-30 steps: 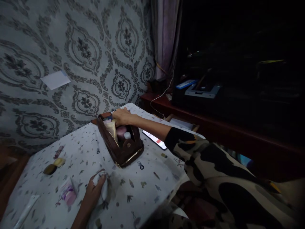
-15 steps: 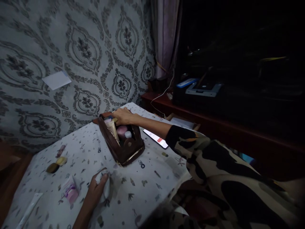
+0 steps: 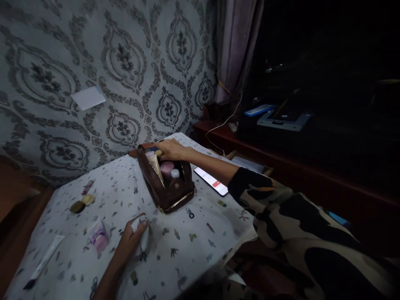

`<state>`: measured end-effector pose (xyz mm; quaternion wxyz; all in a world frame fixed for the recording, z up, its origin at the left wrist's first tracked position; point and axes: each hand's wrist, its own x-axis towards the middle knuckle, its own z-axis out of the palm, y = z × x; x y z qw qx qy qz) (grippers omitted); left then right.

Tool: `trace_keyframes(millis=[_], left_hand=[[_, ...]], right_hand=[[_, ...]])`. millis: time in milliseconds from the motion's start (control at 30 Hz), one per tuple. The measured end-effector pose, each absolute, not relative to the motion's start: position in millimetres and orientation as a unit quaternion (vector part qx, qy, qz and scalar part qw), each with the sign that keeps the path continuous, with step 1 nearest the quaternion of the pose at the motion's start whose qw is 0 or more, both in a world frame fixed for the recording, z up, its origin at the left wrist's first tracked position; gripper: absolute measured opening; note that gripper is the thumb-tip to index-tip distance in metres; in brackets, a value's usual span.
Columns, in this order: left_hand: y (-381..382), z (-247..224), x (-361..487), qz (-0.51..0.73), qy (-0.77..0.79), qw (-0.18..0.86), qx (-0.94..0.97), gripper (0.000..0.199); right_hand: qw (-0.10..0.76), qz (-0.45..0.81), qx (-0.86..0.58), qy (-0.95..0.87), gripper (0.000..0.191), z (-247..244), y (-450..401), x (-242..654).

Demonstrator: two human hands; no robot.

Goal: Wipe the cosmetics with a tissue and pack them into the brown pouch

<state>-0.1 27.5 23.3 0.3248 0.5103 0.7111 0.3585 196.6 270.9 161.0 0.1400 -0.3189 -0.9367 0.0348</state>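
A brown cosmetic bag (image 3: 167, 196) lies unzipped on the table, its mouth facing up. Inside it show a beige tube (image 3: 155, 166), a pink round container (image 3: 167, 169) and a small white-lidded jar (image 3: 175, 173). My right hand (image 3: 171, 149) reaches over the bag's far end, fingers bent down into it beside a small yellowish item (image 3: 159, 153). Its fingertips are hidden, so whatever they hold cannot be seen. Nearer to me, my left hand (image 3: 133, 233) is closed around a crumpled white cloth (image 3: 144, 238), resting on the tablecloth.
Left of my left hand lie a pink-capped tube (image 3: 99, 238), a slim white tube (image 3: 45, 260), an opened round compact (image 3: 78, 206) and a small pinkish tube (image 3: 88, 187). A lit phone (image 3: 212, 182) lies right of the bag. Behind the patterned tablecloth (image 3: 187, 266) rises the wall.
The view has swung slightly left, so everything appears shifted to the right. Both hands keep about the same places, the right at the bag's far end and the left on the cloth.
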Motion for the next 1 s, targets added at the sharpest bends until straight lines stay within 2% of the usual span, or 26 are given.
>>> trace_keyframes(millis=[167,333,433,567,800,867,1000], left_hand=[[26,34,13,0.383,0.688,0.330,0.521,0.041],[23,35,14,0.426,0.674,0.351,0.492,0.038],[24,36,8,0.453,0.640,0.350,0.513,0.042],[22,47,2,0.499,0.612,0.340,0.511,0.044],[33,71,-41,0.583,0.670,0.168,0.427,0.047],[45,75,-68,0.548,0.709,0.070,0.439,0.043],[71,73,-125,0.371,0.821,-0.062,0.430,0.039]], right_hand=[[0.217,0.031,-0.302,-0.928,0.032,159,257,211],[0.425,0.045,-0.269,-0.863,0.023,142,227,223],[0.485,0.057,-0.224,-0.844,0.018,133,199,228],[0.498,0.069,-0.155,-0.850,0.014,119,159,225],[0.434,0.159,-0.048,-0.885,0.014,83,119,198],[0.403,0.183,-0.025,-0.896,0.015,72,113,189],[0.332,0.225,-0.010,-0.916,0.016,52,103,170]])
